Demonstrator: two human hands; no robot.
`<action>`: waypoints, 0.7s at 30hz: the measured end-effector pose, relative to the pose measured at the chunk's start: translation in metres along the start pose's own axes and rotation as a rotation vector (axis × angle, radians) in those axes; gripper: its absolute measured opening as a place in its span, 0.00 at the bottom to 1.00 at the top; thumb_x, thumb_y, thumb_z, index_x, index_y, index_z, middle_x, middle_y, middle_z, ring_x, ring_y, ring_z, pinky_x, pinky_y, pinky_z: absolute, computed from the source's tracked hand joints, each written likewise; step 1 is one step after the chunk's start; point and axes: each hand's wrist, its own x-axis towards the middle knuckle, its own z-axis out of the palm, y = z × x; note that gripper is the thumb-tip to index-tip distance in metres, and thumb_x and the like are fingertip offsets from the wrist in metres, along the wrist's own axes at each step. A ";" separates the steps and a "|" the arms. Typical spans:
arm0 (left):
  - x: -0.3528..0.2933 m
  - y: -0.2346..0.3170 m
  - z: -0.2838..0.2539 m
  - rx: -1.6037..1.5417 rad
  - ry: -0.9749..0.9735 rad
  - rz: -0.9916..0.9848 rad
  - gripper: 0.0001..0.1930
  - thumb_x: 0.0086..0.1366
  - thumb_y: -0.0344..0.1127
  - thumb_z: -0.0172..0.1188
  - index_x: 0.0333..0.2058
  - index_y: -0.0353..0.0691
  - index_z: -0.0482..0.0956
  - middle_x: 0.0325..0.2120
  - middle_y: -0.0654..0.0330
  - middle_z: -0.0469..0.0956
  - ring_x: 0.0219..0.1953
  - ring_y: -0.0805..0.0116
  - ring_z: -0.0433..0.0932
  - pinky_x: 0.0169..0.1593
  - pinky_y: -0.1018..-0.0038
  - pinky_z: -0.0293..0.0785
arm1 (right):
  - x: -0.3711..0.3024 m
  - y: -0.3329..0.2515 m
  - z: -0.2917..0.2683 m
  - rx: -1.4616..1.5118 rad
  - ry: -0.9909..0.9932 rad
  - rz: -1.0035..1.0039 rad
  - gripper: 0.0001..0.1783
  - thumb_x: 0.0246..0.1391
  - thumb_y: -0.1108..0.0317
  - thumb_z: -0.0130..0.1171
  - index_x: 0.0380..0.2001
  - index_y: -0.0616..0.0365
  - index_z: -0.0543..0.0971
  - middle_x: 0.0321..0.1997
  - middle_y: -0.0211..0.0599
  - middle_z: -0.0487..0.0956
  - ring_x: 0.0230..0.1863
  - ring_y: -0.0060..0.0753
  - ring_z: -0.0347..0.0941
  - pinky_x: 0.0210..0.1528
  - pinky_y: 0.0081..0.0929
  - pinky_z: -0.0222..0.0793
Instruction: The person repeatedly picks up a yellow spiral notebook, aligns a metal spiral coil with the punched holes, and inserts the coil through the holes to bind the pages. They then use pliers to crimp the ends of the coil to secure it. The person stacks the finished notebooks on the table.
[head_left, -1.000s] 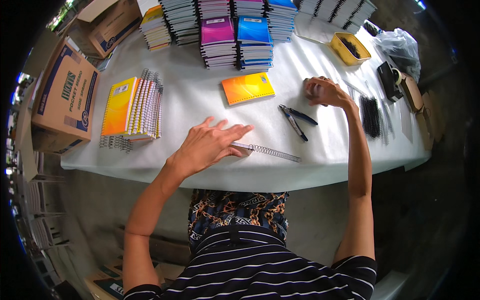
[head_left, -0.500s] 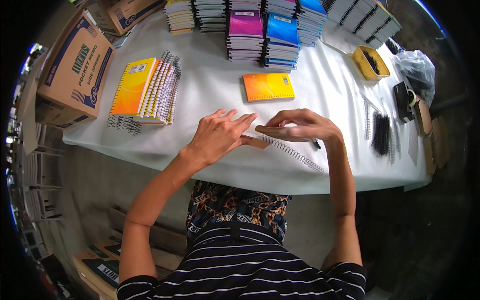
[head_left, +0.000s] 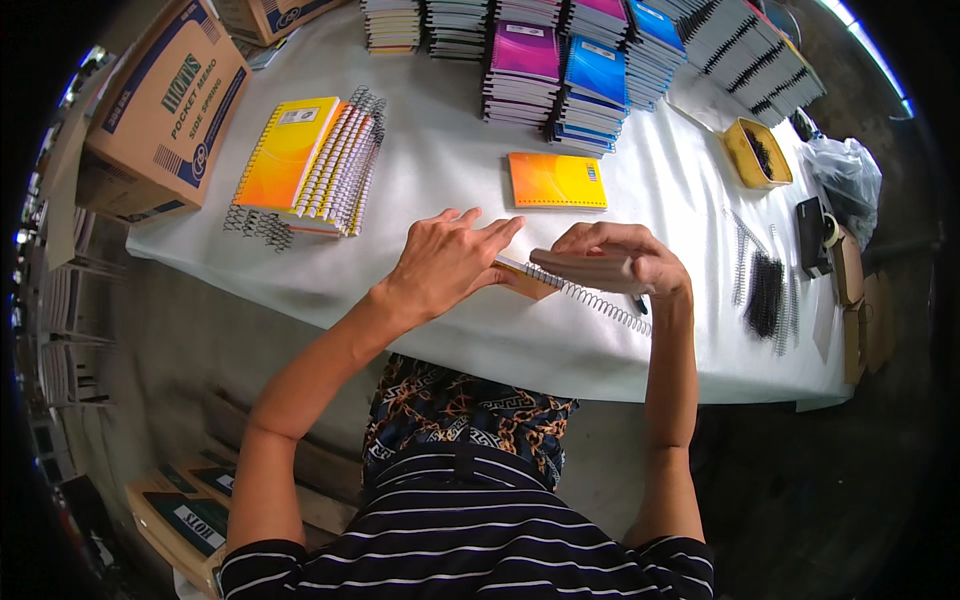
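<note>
Near the table's front edge, my left hand (head_left: 440,258) grips a small orange notebook (head_left: 533,287), tilted with its bound edge up. A thin metal spiral coil (head_left: 612,310) runs along that edge, its free length reaching out to the right. My right hand (head_left: 622,262) lies over the coil with fingers stretched flat together, slightly blurred; its palm side is hidden. Just beyond both hands a yellow-orange notebook (head_left: 557,182) lies flat with holes along its near edge. A small dark tool (head_left: 641,304) shows partly beside the coil.
Spiral notebooks (head_left: 290,155) with protruding coils are stacked at left, next to a brown carton (head_left: 165,115). Purple (head_left: 525,52) and blue notebooks (head_left: 596,68) stand in piles at the back. At right are a yellow tub (head_left: 738,160), dark coils (head_left: 765,295) and a tape dispenser (head_left: 812,238).
My right hand has flattened and shifted slightly right over the coil. My left hand keeps its grip on the notebook. The whole view has shifted a little.
</note>
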 end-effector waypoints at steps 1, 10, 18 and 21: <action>-0.001 0.000 -0.001 -0.002 0.007 -0.007 0.37 0.51 0.55 0.67 0.60 0.51 0.70 0.42 0.47 0.80 0.44 0.52 0.81 0.40 0.64 0.79 | 0.002 -0.006 0.003 -0.155 0.019 0.129 0.41 0.44 0.35 0.58 0.49 0.61 0.80 0.50 0.43 0.80 0.48 0.38 0.75 0.55 0.34 0.66; -0.002 -0.009 0.003 -0.018 -0.052 -0.063 0.38 0.49 0.53 0.69 0.60 0.53 0.70 0.57 0.67 0.74 0.58 0.57 0.73 0.46 0.62 0.81 | 0.023 -0.005 0.010 -0.343 0.075 0.259 0.36 0.47 0.40 0.59 0.47 0.61 0.81 0.45 0.40 0.80 0.47 0.36 0.75 0.49 0.29 0.67; -0.008 -0.018 0.019 -0.598 0.265 -0.221 0.53 0.45 0.42 0.75 0.69 0.53 0.54 0.63 0.58 0.66 0.59 0.60 0.72 0.51 0.67 0.78 | 0.028 -0.004 0.001 -0.098 0.047 0.139 0.33 0.50 0.41 0.59 0.49 0.58 0.81 0.47 0.39 0.81 0.48 0.32 0.74 0.53 0.29 0.67; -0.013 -0.023 0.029 -0.914 0.221 -0.348 0.53 0.46 0.36 0.75 0.69 0.53 0.53 0.61 0.55 0.69 0.59 0.61 0.72 0.51 0.68 0.79 | 0.037 -0.004 0.005 -0.122 0.016 0.054 0.35 0.51 0.38 0.58 0.49 0.59 0.81 0.47 0.39 0.80 0.48 0.34 0.74 0.54 0.30 0.66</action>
